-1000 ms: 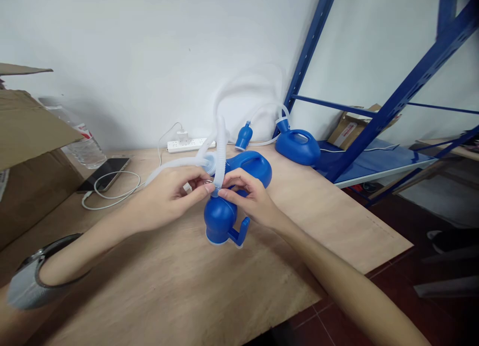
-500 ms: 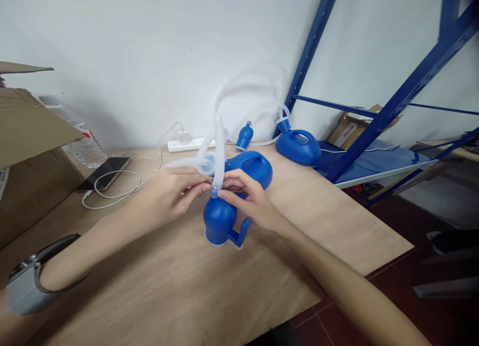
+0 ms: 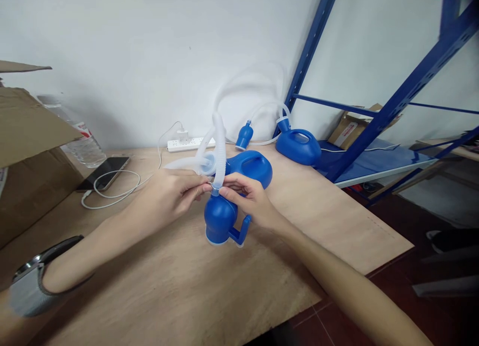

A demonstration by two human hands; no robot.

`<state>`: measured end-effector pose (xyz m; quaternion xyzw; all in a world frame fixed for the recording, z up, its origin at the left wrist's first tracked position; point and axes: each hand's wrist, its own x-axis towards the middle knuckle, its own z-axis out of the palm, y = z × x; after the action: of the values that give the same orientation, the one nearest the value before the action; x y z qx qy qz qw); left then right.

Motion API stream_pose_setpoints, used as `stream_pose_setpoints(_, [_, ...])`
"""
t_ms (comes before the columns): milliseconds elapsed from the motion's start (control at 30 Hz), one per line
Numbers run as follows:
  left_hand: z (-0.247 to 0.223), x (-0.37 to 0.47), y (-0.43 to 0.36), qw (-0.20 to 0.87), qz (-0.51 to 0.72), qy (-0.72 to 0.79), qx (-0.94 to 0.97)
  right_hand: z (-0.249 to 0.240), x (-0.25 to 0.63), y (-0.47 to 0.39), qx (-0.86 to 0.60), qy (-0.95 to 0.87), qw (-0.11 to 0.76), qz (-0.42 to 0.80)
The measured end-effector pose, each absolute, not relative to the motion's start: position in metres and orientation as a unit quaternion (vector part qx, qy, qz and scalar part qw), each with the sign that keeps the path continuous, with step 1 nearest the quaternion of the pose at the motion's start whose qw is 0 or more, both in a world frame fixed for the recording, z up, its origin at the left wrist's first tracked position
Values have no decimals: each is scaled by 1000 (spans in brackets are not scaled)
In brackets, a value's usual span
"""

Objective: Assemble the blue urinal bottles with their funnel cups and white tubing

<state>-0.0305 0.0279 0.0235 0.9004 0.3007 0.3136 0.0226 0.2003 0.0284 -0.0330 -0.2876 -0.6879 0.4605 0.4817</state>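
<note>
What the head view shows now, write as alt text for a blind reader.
Left hand pinches a wire clip where a white hose meets a blue cup; right hand touches the same joint. Behind, on a wooden table: a blue bottle.

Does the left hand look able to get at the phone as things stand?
Probably yes, if the left hand lets go of the metal clip: the phone lies on that side of the table, largely uncovered, though a loop of white cable crosses it.

Left hand (image 3: 170,192) pinches a wire clamp (image 3: 214,185) at nine o'clock on the corrugated hose (image 3: 220,156), right hand (image 3: 250,196) grips at three! Blue handled cup (image 3: 220,219) at six, power strip (image 3: 187,145) at eleven!
</note>
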Motion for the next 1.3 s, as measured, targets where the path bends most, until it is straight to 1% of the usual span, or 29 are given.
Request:
stream_pose_setpoints(133, [23,-29,26,21,313,315,896,-35,200,30,-283,-684,490,461])
stream_pose_setpoints(400, [21,-29,28,1,290,292,912,-37,201,30,-316,-685,471,457])
stream_pose_setpoints(567, [17,-29,29,-3,286,279,917,-40,201,33,-309,-680,479,462])
stream_pose_setpoints(700, [20,-29,28,-3,286,274,918,-42,203,33,-326,-685,459,463])
stream_pose_setpoints(800, [20,-28,28,-3,294,280,914,-41,204,34,-309,-689,457,471])
stream_pose_setpoints(900, [16,-26,27,10,312,292,904,-39,205,33,-304,-691,459,469])
stream_pose_setpoints(1067, [6,-20,26,67,354,310,880,-38,206,34,-298,-701,451,466])
stream_pose_setpoints(1200, [1,-15,22,92,381,330,859,-43,204,37,-265,-701,476,460])
stream_pose_setpoints(1300, [1,-13,19,98,388,346,849,-46,201,38,-267,-707,489,437])
